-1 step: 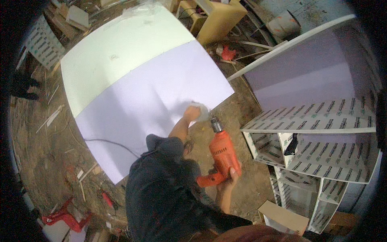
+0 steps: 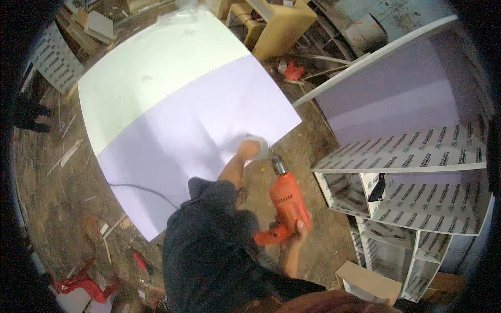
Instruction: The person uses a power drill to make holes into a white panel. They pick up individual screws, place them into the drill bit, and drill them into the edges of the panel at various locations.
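My right hand [image 2: 296,236] is wrapped round the body of an orange power drill [image 2: 288,201]. The drill's metal chuck [image 2: 279,165] points away from me, toward the edge of a large board [image 2: 172,141], half pale green and half lilac-white. My left hand [image 2: 250,149] is closed at the board's near right edge. A whitish, see-through piece [image 2: 262,149] shows beside its fingers; its kind I cannot make out. The drill's tip is close to that piece, and whether they touch is unclear. My dark sleeve and clothing hide part of the board's near edge.
A dark cable [image 2: 143,190] crosses the board. White shelving units [image 2: 428,169] with printed film stand at the right, a cardboard box [image 2: 368,281] below them. A yellow stool-like piece [image 2: 284,31] stands behind the board. Red tools or parts [image 2: 86,284] and scraps litter the floor at lower left.
The drill's chuck has dipped very slightly toward me, and the whole view has shifted a little. Both hands keep their holds.
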`<state>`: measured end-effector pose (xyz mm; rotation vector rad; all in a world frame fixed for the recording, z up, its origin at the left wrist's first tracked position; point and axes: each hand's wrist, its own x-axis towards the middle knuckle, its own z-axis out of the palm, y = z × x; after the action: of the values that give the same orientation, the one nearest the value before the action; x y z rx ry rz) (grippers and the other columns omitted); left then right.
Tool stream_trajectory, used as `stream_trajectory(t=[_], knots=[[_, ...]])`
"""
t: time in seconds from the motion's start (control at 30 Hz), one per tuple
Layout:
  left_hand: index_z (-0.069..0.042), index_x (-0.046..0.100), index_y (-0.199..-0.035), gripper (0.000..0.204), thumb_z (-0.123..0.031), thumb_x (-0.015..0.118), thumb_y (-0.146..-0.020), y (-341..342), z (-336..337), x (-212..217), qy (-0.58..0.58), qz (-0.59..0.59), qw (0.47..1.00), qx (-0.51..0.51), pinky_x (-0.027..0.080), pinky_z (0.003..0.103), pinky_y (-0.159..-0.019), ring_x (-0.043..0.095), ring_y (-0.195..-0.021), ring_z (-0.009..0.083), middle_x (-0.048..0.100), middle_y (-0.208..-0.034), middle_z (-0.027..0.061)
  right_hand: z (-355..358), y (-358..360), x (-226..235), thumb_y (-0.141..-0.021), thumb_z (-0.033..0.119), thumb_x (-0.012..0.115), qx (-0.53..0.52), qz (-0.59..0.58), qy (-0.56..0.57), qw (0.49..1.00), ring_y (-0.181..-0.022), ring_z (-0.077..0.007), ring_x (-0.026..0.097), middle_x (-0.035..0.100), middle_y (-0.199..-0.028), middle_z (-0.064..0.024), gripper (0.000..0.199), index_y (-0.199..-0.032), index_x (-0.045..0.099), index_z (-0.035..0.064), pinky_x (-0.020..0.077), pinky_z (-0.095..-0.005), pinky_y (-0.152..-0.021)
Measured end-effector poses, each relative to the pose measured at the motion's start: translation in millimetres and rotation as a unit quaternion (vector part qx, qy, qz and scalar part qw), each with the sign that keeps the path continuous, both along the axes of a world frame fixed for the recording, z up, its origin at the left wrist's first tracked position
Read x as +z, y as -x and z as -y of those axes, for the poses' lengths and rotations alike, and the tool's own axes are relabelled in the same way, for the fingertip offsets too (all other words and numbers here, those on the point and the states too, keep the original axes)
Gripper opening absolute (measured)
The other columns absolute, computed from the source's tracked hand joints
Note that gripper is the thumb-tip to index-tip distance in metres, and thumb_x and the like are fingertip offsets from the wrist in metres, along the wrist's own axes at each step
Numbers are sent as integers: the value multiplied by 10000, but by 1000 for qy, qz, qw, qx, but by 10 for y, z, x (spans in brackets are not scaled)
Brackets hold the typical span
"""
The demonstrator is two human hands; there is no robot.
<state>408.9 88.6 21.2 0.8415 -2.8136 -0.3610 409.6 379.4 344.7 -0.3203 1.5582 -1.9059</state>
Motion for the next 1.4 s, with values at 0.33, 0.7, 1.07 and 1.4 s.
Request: stream_trajectory(t=[0.33,0.7,1.07,1.4], knots=[[-57,664,-888,181,-146,548,-781,175,-61,-28,-4,71,995,62,531,405,-657,650,-809,279,656,-891,126,-323,546,-87,-652,324,715,34,82,23,996,-896,-304,594,506,-1042,-158,654,-1147,406,28,560,-443,-697],[-54,661,-824,146,-119,547,-760,96,-107,275,16,28,996,84,528,402,-645,652,-809,278,641,-932,136,-435,659,126,-644,306,728,17,134,-4,991,-964,-233,549,526,-1030,-102,608,-1105,459,15,454,-354,-845],[-51,661,-861,191,-136,560,-723,-57,121,316,-182,84,979,36,525,450,-715,647,-849,325,660,-908,185,153,432,42,-779,304,629,57,125,29,990,-851,-317,604,510,-1044,-154,522,-1188,392,81,548,-442,-671],[-91,632,-1020,242,-84,557,-790,-324,150,210,-315,-208,925,43,485,406,-743,614,-894,348,644,-956,166,491,72,391,-736,313,609,-60,89,2,994,-816,-319,605,519,-1019,-162,544,-1164,407,45,544,-427,-647]])
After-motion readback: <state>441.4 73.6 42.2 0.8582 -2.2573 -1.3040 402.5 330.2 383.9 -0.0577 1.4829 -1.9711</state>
